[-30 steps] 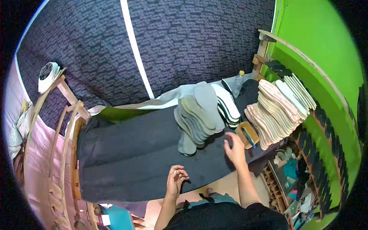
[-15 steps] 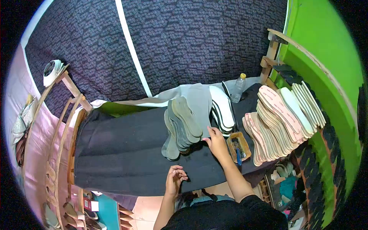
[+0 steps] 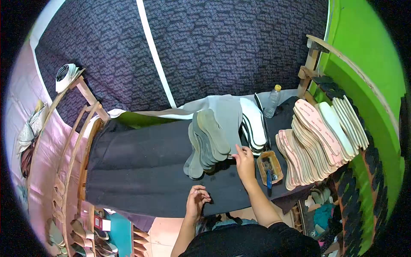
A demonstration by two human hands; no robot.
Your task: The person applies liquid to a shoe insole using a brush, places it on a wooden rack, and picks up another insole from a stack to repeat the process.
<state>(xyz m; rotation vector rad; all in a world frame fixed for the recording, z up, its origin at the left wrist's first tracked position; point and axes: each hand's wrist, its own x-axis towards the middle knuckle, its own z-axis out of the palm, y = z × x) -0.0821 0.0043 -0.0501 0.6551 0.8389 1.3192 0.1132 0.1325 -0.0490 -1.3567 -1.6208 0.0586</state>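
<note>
My right hand [image 3: 245,165] reaches over the table, fingers stretched out at the near end of a flat grey sheet [image 3: 229,118]. Its thumb points left at the near tips of a fanned stack of grey-green insoles [image 3: 212,132]. Close beyond that hand lies a pile of white insole shapes with black edges [image 3: 253,124]. Near the table's front edge, my left hand [image 3: 198,201] hovers with loosely bent, parted fingers and nothing in them.
Right of my right hand stands a small box [image 3: 276,169] with a blue-handled tool [image 3: 269,177]. Further right lean stacks of pink and cream insoles [image 3: 308,145]. A clear bottle with a yellow cap [image 3: 272,103] stands behind. Wooden racks [image 3: 68,158] flank the dark cloth-covered table [image 3: 137,167].
The whole view has shifted slightly, so the table appears a little further right. My right hand stays by the grey sheet, fingers slightly closer together; my left hand is nearly unchanged.
</note>
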